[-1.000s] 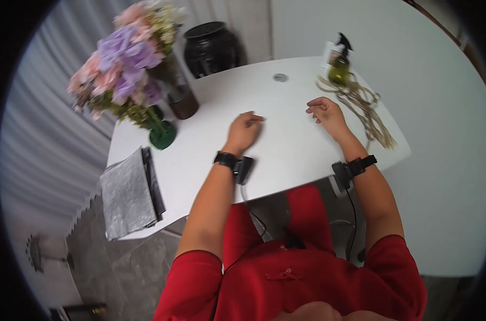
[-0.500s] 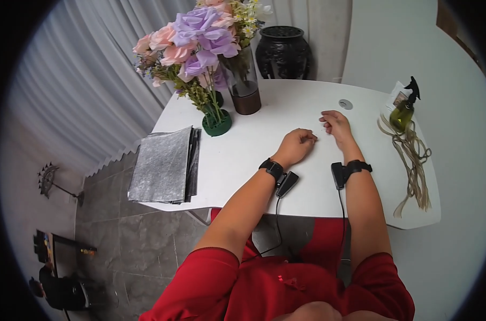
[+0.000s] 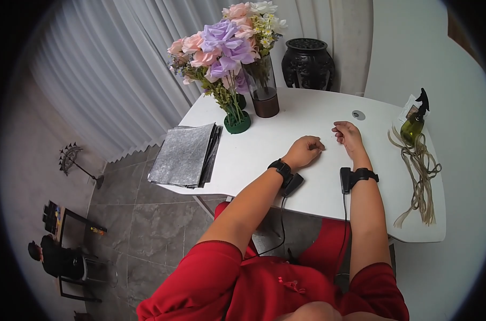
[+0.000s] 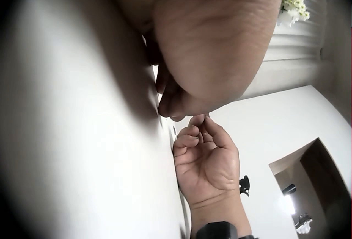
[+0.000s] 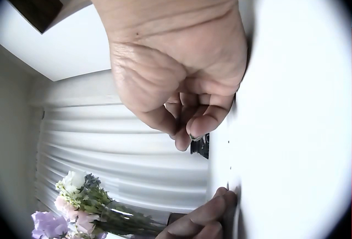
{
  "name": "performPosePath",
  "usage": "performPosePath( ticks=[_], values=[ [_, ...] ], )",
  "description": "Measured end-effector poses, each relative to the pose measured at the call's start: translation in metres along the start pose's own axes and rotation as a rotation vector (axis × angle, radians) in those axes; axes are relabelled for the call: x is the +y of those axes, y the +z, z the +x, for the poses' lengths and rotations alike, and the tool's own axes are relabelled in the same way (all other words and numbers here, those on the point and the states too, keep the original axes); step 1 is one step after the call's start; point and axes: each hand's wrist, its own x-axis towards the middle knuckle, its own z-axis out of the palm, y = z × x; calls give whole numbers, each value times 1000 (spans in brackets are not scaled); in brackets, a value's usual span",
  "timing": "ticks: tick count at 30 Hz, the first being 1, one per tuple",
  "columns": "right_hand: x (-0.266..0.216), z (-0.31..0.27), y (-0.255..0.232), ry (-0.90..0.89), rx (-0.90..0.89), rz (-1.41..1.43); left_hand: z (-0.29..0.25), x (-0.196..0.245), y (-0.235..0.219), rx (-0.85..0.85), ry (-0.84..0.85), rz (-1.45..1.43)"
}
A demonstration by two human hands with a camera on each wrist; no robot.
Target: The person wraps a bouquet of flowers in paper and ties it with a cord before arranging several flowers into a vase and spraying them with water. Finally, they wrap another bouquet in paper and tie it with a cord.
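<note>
My left hand (image 3: 304, 152) rests on the white table (image 3: 302, 115), back up, its fingers loosely curled with nothing in them. A short gap to its right, my right hand (image 3: 350, 139) lies on its outer edge, palm turned inward and fingers loosely bent. In the right wrist view, no object shows between the right hand's (image 5: 176, 79) fingers. The left wrist view shows both hands on the tabletop, the left hand (image 4: 214, 46) close up. Nearest to the right hand are a round metal cable cover (image 3: 358, 115) and a bundle of beige raffia-like strands (image 3: 420, 179).
Pink and purple flowers (image 3: 221, 45) stand in a green base (image 3: 237, 123), beside a tall glass vase (image 3: 266, 101). Grey sheets (image 3: 184, 152) are stacked at the left edge. A green spray bottle (image 3: 412, 128) stands far right. A black urn (image 3: 308, 67) is behind; a seated person (image 3: 61, 257) is far left.
The head view has swung left, so the table sits further right in it. My hands have come closer together, and both remain without an object.
</note>
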Motion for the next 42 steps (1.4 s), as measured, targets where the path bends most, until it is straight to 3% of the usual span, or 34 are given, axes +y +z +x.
performPosePath(
  ticks=[4, 6, 9, 21, 23, 37, 42],
  values=[
    [3, 4, -1, -3, -12, -9, -21, 17, -17, -78, 54, 80],
    [3, 4, 0, 2, 1, -45, -31, 13, -25, -105, -31, 87],
    [3, 3, 2, -10, 3, -133, -49, 15, -38, -90, 55, 278],
    [7, 4, 8, -52, 30, -209, -98, 26, -49, -17, 83, 413],
    [9, 6, 6, -54, 19, -217, -99, 28, -43, -4, 140, 648],
    [9, 6, 8, -69, -25, -286, -99, 32, -31, -21, 63, 842],
    [8, 6, 8, -71, -23, -301, -96, 35, -27, -53, -41, 931]
  ],
)
